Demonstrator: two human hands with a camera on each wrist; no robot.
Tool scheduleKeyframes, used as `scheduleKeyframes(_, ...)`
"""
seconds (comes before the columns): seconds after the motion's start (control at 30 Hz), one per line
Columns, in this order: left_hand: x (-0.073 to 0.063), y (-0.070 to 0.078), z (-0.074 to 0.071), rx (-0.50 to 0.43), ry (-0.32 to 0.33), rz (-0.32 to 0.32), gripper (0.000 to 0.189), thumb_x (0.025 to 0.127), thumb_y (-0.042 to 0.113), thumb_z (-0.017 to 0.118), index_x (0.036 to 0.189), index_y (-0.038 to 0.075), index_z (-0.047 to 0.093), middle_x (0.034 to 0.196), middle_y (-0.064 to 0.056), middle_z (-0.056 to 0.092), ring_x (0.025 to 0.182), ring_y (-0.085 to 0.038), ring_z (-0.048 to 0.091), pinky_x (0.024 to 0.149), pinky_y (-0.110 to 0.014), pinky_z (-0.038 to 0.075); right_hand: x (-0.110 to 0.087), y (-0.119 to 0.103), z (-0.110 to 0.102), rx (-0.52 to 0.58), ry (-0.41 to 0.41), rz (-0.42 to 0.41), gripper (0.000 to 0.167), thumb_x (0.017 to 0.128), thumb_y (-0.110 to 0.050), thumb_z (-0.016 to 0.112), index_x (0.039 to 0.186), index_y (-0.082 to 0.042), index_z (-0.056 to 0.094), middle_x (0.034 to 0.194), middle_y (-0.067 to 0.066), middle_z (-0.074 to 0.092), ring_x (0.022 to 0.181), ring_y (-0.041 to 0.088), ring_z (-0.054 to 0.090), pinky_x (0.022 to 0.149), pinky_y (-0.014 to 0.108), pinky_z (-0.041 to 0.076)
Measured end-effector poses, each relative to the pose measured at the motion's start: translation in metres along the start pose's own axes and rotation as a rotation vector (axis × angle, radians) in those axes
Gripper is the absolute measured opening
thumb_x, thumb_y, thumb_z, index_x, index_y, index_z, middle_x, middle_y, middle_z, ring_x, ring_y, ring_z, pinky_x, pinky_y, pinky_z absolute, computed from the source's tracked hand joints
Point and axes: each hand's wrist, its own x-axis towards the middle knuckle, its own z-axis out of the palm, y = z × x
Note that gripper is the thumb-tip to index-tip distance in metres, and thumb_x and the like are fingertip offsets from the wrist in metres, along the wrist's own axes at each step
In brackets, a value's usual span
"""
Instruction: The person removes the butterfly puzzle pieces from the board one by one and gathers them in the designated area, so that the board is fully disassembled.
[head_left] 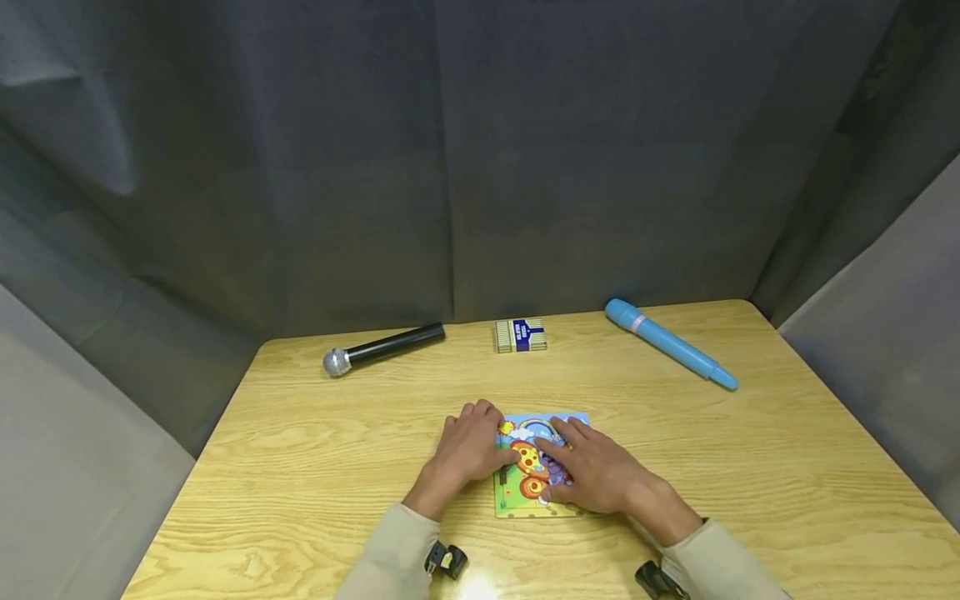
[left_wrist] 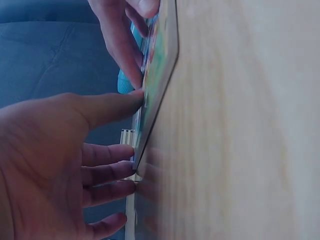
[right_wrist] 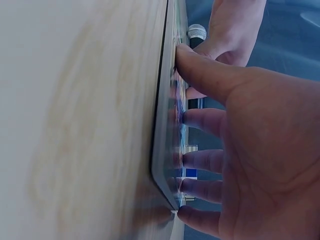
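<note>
Wood-grain table (head_left: 300, 492) has cartoon-print board (head_left: 517, 498) flat on near half. L hand (head_left: 467, 442): thumb on top, fingers loose by left edge; R hand (head_left: 602, 473): fingers spread on top, no grip. Visible face looks whole, prob. mostly done; can't tell what's left underhand.
</note>
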Motion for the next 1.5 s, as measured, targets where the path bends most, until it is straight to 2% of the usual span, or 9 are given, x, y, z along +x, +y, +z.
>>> scheduleKeyframes(0.3,0.004,0.001,0.002,-0.173,0.001,-0.073,0.055,0.073,0.042,0.082,0.11,0.008,0.063,0.111,-0.007,0.05,0.099,-0.022,0.04,0.079,-0.039,0.032,0.0,-0.002,-0.002,0.004,-0.009,-0.002,0.073,0.087,-0.055,0.061,0.147,-0.017,0.042,0.155,0.02,0.031,0.142,0.042,0.029,0.112,0.056,0.029)
scheduleKeyframes(0.53,0.007,0.003,-0.001,-0.235,-0.027,-0.109,0.053,0.071,0.038,0.085,0.108,0.01,0.058,0.097,-0.003,0.053,0.091,-0.02,0.045,0.078,-0.041,0.032,0.0,-0.002,-0.002,-0.001,0.0,-0.008,0.073,0.087,-0.056,0.061,0.147,-0.018,0.043,0.154,0.02,0.032,0.141,0.043,0.03,0.111,0.056,0.03)
scheduleKeyframes(0.67,0.007,0.002,-0.002,-0.26,-0.029,-0.087,0.054,0.073,0.036,0.083,0.113,0.013,0.054,0.095,-0.001,0.056,0.087,-0.019,0.049,0.078,-0.04,0.031,0.001,-0.002,-0.003,-0.003,0.001,-0.006,0.072,0.087,-0.056,0.061,0.147,-0.018,0.043,0.154,0.02,0.032,0.142,0.042,0.03,0.111,0.056,0.031)
scheduleKeyframes(0.8,0.004,-0.001,-0.003,-0.256,-0.035,-0.053,0.055,0.077,0.035,0.08,0.122,0.014,0.055,0.101,-0.001,0.058,0.092,-0.019,0.052,0.081,-0.041,0.031,0.001,-0.002,-0.004,0.004,-0.004,0.002,0.073,0.087,-0.058,0.06,0.146,-0.019,0.043,0.155,0.018,0.031,0.143,0.041,0.029,0.111,0.057,0.03)
scheduleKeyframes(0.93,0.002,-0.004,-0.004,-0.246,-0.042,-0.027,0.051,0.08,0.031,0.076,0.124,0.015,0.056,0.105,0.0,0.059,0.096,-0.017,0.054,0.083,-0.041,0.03,0.002,-0.001,-0.004,0.013,-0.006,0.008,0.073,0.087,-0.058,0.06,0.146,-0.02,0.043,0.156,0.017,0.031,0.143,0.04,0.028,0.111,0.057,0.029)
scheduleKeyframes(1.27,0.003,-0.015,-0.005,-0.249,0.055,-0.017,0.043,0.079,0.027,0.075,0.118,0.016,0.063,0.097,0.003,0.06,0.088,-0.012,0.052,0.08,-0.036,0.03,0.0,0.0,-0.003,0.033,0.002,0.007,0.072,0.086,-0.056,0.063,0.146,-0.019,0.044,0.155,0.018,0.031,0.143,0.04,0.029,0.111,0.057,0.029)
scheduleKeyframes(1.5,-0.004,-0.035,-0.01,-0.29,0.107,-0.024,0.042,0.079,0.02,0.075,0.119,0.015,0.063,0.092,0.005,0.062,0.082,-0.01,0.053,0.078,-0.036,0.031,-0.002,0.0,-0.002,0.041,0.018,0.003,0.072,0.086,-0.056,0.063,0.145,-0.019,0.045,0.155,0.018,0.032,0.143,0.04,0.029,0.111,0.057,0.029)
